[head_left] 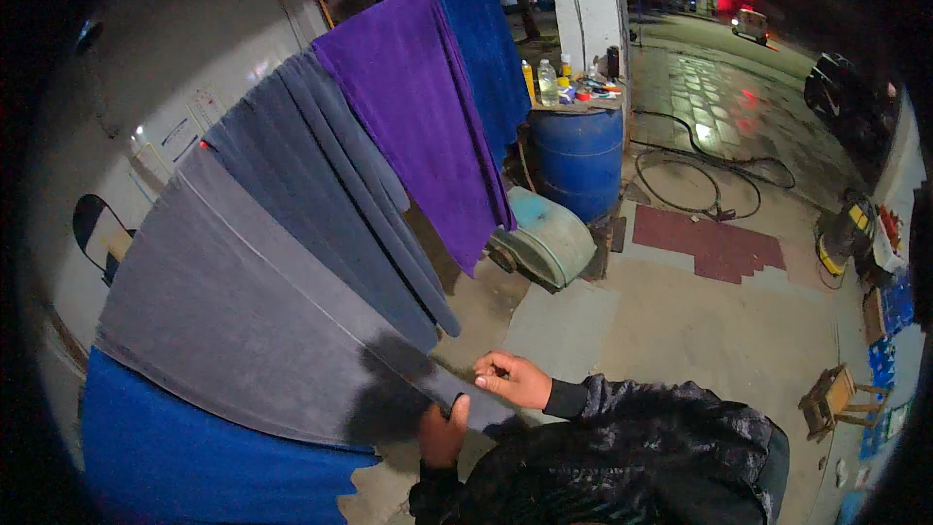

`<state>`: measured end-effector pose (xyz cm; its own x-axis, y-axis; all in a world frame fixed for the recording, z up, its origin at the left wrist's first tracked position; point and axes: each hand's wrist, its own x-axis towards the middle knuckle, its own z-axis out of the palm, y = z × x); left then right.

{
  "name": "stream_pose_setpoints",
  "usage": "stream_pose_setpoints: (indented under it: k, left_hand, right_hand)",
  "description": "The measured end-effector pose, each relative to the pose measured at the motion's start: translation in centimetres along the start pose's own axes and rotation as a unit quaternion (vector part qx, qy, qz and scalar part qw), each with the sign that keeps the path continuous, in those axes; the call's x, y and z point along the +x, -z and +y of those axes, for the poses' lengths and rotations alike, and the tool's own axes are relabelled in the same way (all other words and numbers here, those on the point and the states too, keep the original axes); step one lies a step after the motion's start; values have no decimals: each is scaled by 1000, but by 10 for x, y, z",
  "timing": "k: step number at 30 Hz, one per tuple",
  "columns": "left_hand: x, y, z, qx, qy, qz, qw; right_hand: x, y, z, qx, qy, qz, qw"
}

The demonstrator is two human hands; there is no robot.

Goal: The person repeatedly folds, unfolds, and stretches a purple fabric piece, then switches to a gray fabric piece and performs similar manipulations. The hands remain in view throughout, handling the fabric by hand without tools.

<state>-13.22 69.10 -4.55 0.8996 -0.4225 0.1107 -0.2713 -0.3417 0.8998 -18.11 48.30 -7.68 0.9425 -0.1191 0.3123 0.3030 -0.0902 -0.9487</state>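
Note:
A large grey towel (233, 292) hangs along the left and stretches toward me, with a pale seam line down it and a dark patch near my hands. My left hand (444, 433) is closed on its near edge, thumb uppermost; the other fingers are partly hidden. Just above and to the right is my right hand (520, 381), its fingers loosely curled with a gap between thumb and forefinger. No object shows in it, and the towel's edge runs close beside it. Dark sleeves cover both my arms.
Beyond hang darker grey towels (321, 185), a purple towel (408, 107) and a navy towel (481, 49); a blue cloth (194, 447) lies nearest. A blue barrel (578, 160), a rounded pale green object (554, 238), a coiled hose (700, 199) and a wooden stool (831, 401) stand about.

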Motion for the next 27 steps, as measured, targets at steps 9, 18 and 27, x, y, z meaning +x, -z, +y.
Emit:
stream_pose_setpoints:
  k: [9,18,27]
  left_hand:
    - [-37,-41,52,-29,21,55,998]
    - [-37,-58,82,-103,-96,-80,987]
    - [-40,-14,73,24,-229,-63,971]
  right_hand:
    - [-72,22,9,-79,49,-185,978]
    - [-94,22,-18,74,-36,-57,995]
    - [-56,10,-52,374,-144,116,909]
